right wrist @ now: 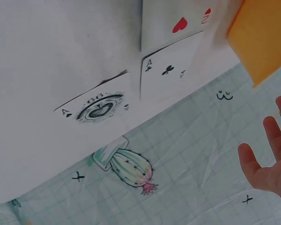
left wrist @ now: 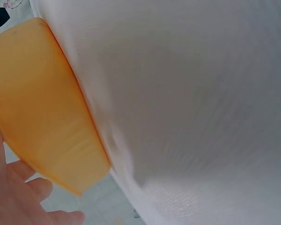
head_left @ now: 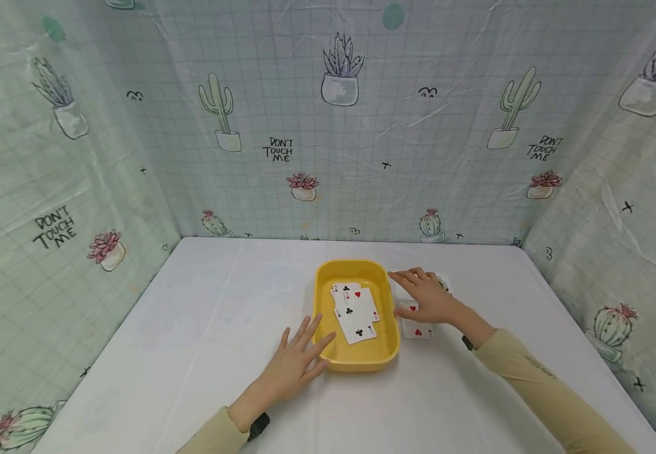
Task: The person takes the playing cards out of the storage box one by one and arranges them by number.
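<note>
A yellow plastic tray (head_left: 356, 367) stands on the table with several overlapping playing cards inside, among them club cards (head_left: 356, 334) and a heart card (head_left: 368, 304). Fingers spread, my left hand (head_left: 290, 366) reaches over the tray's near left rim and holds nothing. On the other side, my right hand (head_left: 431, 301) hovers by the right rim, its fingers loosely bent and nothing in them. Beneath it lie a two of hearts (right wrist: 164, 18), an ace of clubs (right wrist: 175, 70) and an ace of spades (right wrist: 96, 108), partly hidden in the head view.
A white cloth covers the table (head_left: 231, 296). Hanging fabric with cactus prints (head_left: 384, 126) encloses the back and both sides. Dark straps (head_left: 258, 427) circle the wrists below the light sleeves.
</note>
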Motion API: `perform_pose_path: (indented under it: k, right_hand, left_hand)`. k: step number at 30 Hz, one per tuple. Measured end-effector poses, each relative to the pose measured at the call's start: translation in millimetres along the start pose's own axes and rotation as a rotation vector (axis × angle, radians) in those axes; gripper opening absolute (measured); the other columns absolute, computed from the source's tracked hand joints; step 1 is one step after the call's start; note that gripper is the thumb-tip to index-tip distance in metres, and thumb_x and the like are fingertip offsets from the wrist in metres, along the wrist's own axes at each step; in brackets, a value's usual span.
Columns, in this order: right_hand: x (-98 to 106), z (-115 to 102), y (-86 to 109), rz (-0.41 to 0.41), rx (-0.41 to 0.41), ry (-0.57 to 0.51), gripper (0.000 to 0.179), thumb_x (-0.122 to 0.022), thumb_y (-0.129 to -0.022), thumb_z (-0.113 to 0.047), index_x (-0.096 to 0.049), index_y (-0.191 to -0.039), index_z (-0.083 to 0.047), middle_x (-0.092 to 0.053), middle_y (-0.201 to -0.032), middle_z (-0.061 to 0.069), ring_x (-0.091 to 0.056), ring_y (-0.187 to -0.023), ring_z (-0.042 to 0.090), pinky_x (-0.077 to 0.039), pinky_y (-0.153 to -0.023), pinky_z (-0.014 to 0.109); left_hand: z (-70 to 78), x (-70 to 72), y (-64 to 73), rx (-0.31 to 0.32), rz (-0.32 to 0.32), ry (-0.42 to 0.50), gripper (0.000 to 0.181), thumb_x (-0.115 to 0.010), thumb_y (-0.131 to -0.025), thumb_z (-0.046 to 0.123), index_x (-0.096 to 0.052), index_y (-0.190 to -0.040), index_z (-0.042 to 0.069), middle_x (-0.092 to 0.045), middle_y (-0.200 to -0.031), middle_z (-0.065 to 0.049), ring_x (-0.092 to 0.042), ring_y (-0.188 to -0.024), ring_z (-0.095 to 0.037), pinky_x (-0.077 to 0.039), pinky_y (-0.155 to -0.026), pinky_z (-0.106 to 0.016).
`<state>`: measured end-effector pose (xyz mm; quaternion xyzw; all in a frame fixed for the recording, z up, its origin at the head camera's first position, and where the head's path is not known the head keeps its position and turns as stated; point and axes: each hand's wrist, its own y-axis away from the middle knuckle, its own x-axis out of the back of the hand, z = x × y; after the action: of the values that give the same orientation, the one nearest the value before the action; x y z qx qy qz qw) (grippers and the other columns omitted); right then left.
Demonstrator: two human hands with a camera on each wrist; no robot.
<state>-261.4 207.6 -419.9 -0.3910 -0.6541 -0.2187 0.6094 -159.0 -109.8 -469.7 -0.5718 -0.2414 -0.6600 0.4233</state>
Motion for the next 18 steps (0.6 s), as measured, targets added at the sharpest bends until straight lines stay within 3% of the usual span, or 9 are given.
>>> perform_pose_path:
  k: [8, 18]
  right_hand:
    - [-3.5, -20.1, -9.6, -0.040, 0.047, -0.005, 0.075, -0.066, -0.075, -0.044, -0.035, -0.136, -0.013, -0.044, -0.132, 0.004, -0.037, -0.117, 0.025, -0.029, -0.093, 0.055]
    - [-13.9, -41.4, -20.1, -0.145, 0.112, 0.005, 0.074, -0.065, -0.075, -0.045, -0.036, -0.137, -0.016, -0.046, -0.132, 0.001, -0.038, -0.121, 0.024, -0.025, -0.097, 0.053]
  left_hand:
    - [1.4, 2.2, -0.2, -0.007, 0.002, -0.008, 0.051, -0.030, -0.092, 0.052, -0.030, -0.139, 0.031, -0.011, -0.151, -0.006, -0.013, -0.138, -0.031, -0.019, -0.100, -0.063]
    - [7.0, 11.2, -6.4, -0.014, 0.021, -0.030, 0.051, -0.040, -0.092, 0.045, -0.031, -0.139, 0.028, -0.021, -0.149, -0.007, -0.011, -0.138, -0.031, -0.016, -0.103, -0.060]
